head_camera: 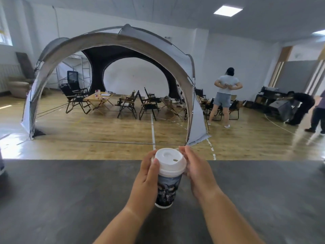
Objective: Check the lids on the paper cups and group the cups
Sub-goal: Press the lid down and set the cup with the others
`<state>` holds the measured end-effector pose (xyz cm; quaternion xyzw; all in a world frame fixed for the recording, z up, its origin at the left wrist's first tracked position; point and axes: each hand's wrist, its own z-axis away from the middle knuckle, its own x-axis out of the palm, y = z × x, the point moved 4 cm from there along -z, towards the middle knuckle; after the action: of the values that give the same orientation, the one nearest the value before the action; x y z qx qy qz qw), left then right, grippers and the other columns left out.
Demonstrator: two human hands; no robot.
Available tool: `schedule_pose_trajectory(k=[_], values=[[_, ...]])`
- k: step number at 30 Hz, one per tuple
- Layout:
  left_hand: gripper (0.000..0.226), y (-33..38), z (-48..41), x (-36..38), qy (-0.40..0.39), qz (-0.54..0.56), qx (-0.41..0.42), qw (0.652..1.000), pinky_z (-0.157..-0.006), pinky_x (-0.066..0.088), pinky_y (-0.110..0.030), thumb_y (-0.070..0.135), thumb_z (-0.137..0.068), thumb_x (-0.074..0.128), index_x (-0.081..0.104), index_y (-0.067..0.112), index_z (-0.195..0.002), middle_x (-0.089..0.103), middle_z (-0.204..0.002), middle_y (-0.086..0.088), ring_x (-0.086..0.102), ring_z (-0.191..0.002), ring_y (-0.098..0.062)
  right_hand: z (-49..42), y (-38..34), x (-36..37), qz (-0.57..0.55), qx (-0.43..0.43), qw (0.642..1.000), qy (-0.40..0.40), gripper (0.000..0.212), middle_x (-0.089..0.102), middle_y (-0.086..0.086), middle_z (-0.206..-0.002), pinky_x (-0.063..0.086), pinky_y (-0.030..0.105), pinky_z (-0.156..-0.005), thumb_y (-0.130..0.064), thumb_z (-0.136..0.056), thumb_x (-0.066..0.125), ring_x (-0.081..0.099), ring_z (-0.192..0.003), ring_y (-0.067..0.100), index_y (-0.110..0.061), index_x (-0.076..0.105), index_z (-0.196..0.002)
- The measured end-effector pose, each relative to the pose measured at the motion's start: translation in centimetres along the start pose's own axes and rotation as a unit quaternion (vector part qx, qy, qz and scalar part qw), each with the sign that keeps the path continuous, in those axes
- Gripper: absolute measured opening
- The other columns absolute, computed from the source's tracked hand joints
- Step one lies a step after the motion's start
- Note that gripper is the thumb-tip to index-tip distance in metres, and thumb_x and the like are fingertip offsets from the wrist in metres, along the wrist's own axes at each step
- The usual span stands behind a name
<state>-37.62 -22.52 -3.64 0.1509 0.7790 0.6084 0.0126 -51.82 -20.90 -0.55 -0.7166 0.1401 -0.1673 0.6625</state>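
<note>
My left hand [147, 174] grips the upper part of the paper cup [167, 190], fingers curled round the far side and the thumb lying up against the rim of the white lid [170, 162]. The cup, with a dark printed picture, is upright at the middle of the grey table [70, 199]; the lid sits on it. My right hand [197, 170] holds the lid's right side, fingers lightly bent round it.

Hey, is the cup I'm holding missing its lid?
No, a white lid covers the printed paper cup, and the left hand and right hand both hold it near the top.
</note>
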Motion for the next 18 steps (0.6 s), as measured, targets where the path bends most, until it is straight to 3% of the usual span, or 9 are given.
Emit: schedule_pose_trajectory(k=[3,6,8,11,14,18], values=[[0.021,-0.1,-0.1,0.1,0.012,0.003,0.01,1.0,-0.086,0.046,-0.023,0.055,-0.089,0.049,0.058,0.052,-0.108,0.067,-0.107,0.021,0.062,-0.103,0.003,-2.1,-1.1,0.8,-0.015,0.084,0.996,-0.038,0.019,0.072,0.011,-0.096,0.049,0.032,-0.072,-0.018,-0.094,0.057,0.065,-0.085,0.02,-0.007,0.073,-0.094],[0.02,0.0,-0.1,0.3,0.026,-0.008,0.025,0.999,-0.085,0.045,-0.02,0.054,-0.091,0.045,0.057,0.052,-0.106,0.067,-0.106,0.023,0.061,-0.103,0.004,-2.3,-1.0,2.1,-0.021,0.152,0.981,-0.117,0.022,0.071,0.018,-0.094,0.051,0.035,-0.077,-0.012,-0.091,0.055,0.066,-0.081,0.025,0.002,0.072,-0.091],[0.019,0.0,-0.1,0.3,0.033,-0.018,0.031,0.999,-0.083,0.044,-0.014,0.05,-0.096,0.042,0.056,0.049,-0.107,0.067,-0.104,0.023,0.061,-0.101,0.006,-2.3,-0.7,2.2,-0.031,0.169,0.977,-0.126,0.027,0.07,0.022,-0.099,0.052,0.039,-0.084,-0.012,-0.09,0.054,0.066,-0.086,0.029,0.008,0.07,-0.1],[0.018,0.3,0.2,0.5,0.04,-0.044,0.041,0.997,-0.078,0.042,-0.006,0.048,-0.098,0.037,0.053,0.054,-0.104,0.064,-0.101,0.027,0.059,-0.098,0.009,-2.3,-0.2,1.8,-0.061,0.159,0.978,-0.12,0.031,0.07,0.023,-0.108,0.048,0.043,-0.096,-0.017,-0.093,0.053,0.065,-0.096,0.031,0.006,0.07,-0.105],[0.02,0.6,0.3,0.7,0.053,-0.064,0.05,0.995,-0.077,0.041,-0.003,0.051,-0.097,0.034,0.05,0.062,-0.098,0.062,-0.099,0.032,0.057,-0.097,0.011,-1.7,0.5,1.5,-0.077,0.125,0.986,-0.083,0.029,0.072,0.019,-0.107,0.05,0.044,-0.093,-0.019,-0.092,0.054,0.067,-0.096,0.031,0.002,0.074,-0.099],[0.04,0.9,0.5,1.0,0.056,-0.069,0.053,0.995,-0.072,0.039,-0.001,0.033,-0.103,0.032,0.048,0.068,-0.092,0.061,-0.094,0.037,0.057,-0.092,0.014,-0.4,0.8,1.3,-0.06,0.05,0.997,0.0,0.028,0.074,0.015,-0.101,0.052,0.039,-0.079,-0.017,-0.09,0.052,0.069,-0.093,0.025,-0.004,0.075,-0.098]])
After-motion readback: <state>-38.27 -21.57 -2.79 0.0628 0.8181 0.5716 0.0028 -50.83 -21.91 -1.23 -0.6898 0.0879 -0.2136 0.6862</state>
